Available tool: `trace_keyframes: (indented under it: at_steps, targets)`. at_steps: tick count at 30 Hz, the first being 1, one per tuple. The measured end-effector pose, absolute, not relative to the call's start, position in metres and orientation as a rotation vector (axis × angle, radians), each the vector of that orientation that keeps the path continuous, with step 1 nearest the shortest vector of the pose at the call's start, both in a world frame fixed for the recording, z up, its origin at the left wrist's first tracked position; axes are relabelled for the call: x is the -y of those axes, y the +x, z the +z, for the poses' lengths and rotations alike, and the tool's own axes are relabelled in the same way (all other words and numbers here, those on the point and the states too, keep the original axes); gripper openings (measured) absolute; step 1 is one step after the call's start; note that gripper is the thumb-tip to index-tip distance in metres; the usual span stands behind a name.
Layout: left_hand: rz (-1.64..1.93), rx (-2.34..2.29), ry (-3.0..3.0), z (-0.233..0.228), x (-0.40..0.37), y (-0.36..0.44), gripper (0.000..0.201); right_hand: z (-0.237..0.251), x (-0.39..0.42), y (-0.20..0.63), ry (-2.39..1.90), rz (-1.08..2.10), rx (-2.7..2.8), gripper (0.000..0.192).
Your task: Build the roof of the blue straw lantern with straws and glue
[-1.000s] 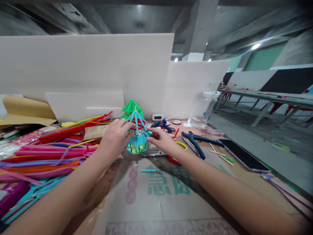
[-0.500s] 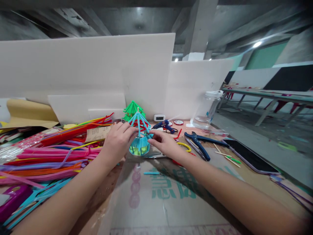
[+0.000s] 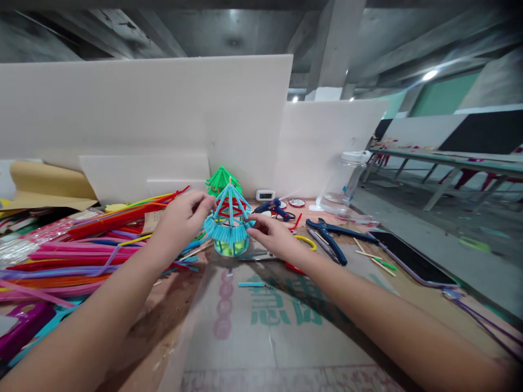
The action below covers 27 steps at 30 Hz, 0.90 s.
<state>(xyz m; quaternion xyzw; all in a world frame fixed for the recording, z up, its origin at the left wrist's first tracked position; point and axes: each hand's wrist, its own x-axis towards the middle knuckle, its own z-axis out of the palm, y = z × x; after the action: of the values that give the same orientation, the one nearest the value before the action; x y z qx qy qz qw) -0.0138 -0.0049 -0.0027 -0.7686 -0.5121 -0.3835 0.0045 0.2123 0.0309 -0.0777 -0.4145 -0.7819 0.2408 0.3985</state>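
A small blue pipe-cleaner pavilion (image 3: 229, 224) with a cone roof, red rings and a yellow-green base stands upright on the cardboard-covered table (image 3: 261, 326). My left hand (image 3: 180, 220) pinches the left side of its roof with fingertips. On the other side my right hand (image 3: 272, 234) touches the roof's lower right edge with finger and thumb. A similar green pavilion (image 3: 221, 178) stands just behind it against the white board.
A heap of coloured pipe cleaners (image 3: 85, 245) fills the left. Blue pliers (image 3: 329, 234), a blue glue gun (image 3: 273, 207), wooden sticks (image 3: 370, 258), a phone (image 3: 412, 258) and a clear jar (image 3: 343, 182) lie to the right. White foam boards (image 3: 163, 120) wall the back.
My left hand has shifted from the front of the blue pavilion to its upper left, uncovering the roof fringe. The right hand stays at the right edge.
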Motion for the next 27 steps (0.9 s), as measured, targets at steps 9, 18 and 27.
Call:
trace_keyframes:
  at_steps: [9, 18, 27]
  targets:
    - [-0.509, 1.254, -2.564, -0.017, -0.013, -0.031, 0.025, -0.078, -0.033, 0.212, -1.047, 0.623, 2.000, 0.033]
    - [-0.372, 0.959, -2.434, -0.018, -0.010, -0.028, 0.020, -0.075, -0.031, 0.212, -1.046, 0.572, 2.026, 0.033]
    - [-0.285, 1.008, -2.326, -0.017, -0.004, -0.015, 0.025, -0.077, -0.032, 0.211, -1.064, 0.566, 2.027, 0.034]
